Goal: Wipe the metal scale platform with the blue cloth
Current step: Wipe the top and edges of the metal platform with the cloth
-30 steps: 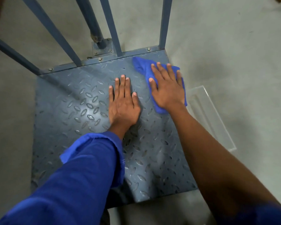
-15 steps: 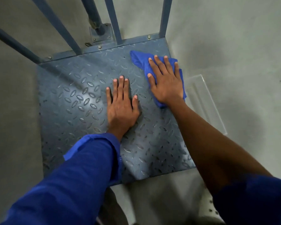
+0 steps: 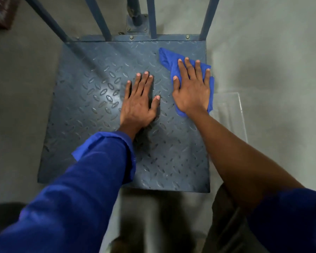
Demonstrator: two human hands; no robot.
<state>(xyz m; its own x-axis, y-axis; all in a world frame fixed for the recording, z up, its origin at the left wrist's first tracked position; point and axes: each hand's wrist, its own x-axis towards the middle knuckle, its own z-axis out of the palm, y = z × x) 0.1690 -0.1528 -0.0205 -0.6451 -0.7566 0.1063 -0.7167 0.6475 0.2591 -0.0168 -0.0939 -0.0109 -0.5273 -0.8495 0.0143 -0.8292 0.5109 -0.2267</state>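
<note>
The metal scale platform (image 3: 91,110) is a blue-grey square of diamond tread plate lying on the floor below me. A blue cloth (image 3: 167,59) lies near its far right corner. My right hand (image 3: 192,88) presses flat on the cloth with fingers spread, covering most of it. My left hand (image 3: 140,105) rests flat on the bare plate just left of the cloth, fingers apart, holding nothing. Its arm wears a blue sleeve.
Blue metal rails (image 3: 100,19) and a bolted post base (image 3: 137,22) rise from the platform's far edge. A clear plastic tray (image 3: 232,114) lies on the grey floor (image 3: 272,52) right of the platform. A dark reddish object (image 3: 0,13) sits at the top left.
My right hand and the cloth have slid back a little from the far right corner, along the right edge. My left hand stays planted. My head has moved, so the platform looks squarer.
</note>
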